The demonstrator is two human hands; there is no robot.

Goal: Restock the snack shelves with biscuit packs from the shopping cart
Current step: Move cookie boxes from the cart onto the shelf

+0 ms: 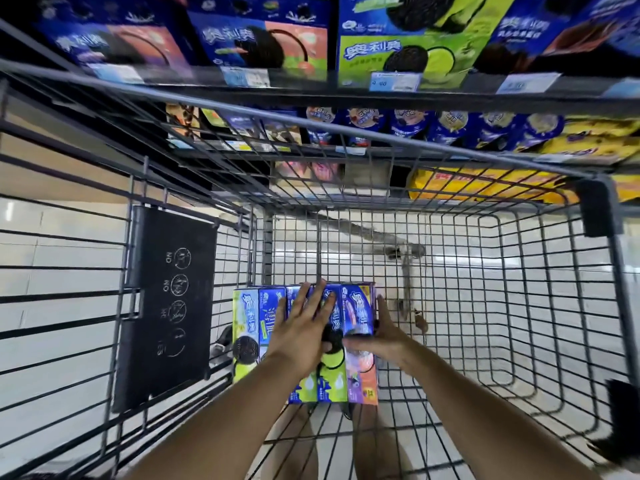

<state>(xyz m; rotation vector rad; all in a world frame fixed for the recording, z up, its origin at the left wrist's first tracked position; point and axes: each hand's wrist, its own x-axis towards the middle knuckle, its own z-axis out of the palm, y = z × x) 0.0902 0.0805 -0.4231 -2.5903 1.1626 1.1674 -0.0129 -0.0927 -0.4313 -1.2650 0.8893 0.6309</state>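
Wire shopping cart (595, 206) sits below stocked snack shelves (311, 93), with a row of biscuit packs (246, 327) upright on its floor. Left hand (304, 327) lies flat, fingers spread, on the middle packs. Right hand (377, 337) grips the rightmost pack (360, 306).

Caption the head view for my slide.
In the cart, left hand lies flat on a row of biscuit boxes while right hand grips the rightmost box, below stocked shelves.

Our forearms rise from the lower edge to mid-frame; left hand (304, 327) lies flat, fingers straight, right hand (379, 336) grips a biscuit pack (358, 306)
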